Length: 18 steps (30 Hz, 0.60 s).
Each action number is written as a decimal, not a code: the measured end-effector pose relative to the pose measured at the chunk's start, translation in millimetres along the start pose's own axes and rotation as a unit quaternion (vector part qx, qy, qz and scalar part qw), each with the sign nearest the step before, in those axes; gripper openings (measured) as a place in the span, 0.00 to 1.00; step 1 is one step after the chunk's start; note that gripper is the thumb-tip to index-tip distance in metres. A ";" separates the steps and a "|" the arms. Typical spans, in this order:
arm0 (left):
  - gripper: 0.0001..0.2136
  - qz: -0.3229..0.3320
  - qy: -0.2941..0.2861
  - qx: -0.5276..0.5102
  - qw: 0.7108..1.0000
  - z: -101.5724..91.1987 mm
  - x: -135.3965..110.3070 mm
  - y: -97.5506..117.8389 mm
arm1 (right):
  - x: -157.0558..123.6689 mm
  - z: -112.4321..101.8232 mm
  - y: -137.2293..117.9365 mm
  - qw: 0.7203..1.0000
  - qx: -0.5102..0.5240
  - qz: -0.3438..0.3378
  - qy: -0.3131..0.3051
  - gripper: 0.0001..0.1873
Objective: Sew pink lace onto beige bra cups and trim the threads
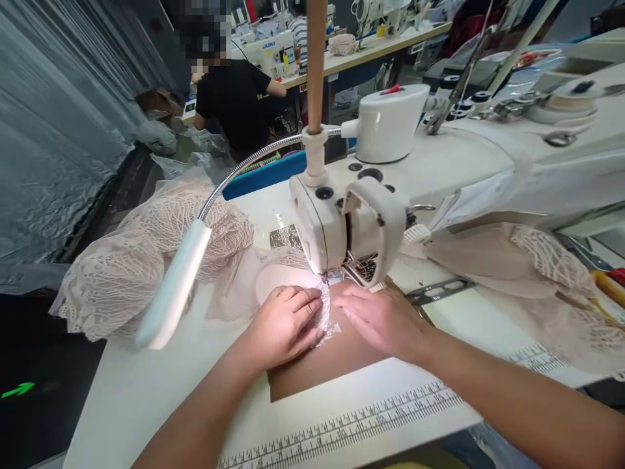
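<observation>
Pressing a lace piece (pixel 326 311) flat beneath the sewing machine (pixel 439 169) needle, the left hand (pixel 288 326) and right hand (pixel 385 322) lie released, palms down, on the counter (pixel 146 391). A lace heap (pixel 127 267) sits at nine o'clock. Stitching seems underway, which calls for even, two-handed guiding.
</observation>
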<state>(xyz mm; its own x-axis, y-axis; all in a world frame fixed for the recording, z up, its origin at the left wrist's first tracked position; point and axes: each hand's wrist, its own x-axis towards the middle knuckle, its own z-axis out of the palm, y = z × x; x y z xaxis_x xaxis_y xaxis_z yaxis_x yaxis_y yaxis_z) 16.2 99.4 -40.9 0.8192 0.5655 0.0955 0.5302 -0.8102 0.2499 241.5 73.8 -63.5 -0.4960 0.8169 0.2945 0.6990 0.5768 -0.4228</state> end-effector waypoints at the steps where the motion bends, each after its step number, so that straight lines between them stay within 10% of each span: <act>1: 0.19 0.004 -0.001 0.003 1.000 -1.1 0.9 0.1 | 0.8 -0.1 -1.0 1.000 -0.012 0.009 -0.001 0.14; 18: 0.17 0.018 0.013 0.046 0.999 5.7 12.1 -2.6 | 6.3 2.0 -8.1 0.991 -0.127 -0.003 -0.047 0.16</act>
<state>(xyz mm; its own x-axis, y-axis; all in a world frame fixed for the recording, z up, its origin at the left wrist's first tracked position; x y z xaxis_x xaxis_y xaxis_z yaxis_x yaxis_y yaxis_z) 26.0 107.5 -45.9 0.8326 0.5387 0.1289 0.5194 -0.8402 0.1559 231.7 74.3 -59.9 -0.5378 0.8165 0.2101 0.7969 0.5736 -0.1894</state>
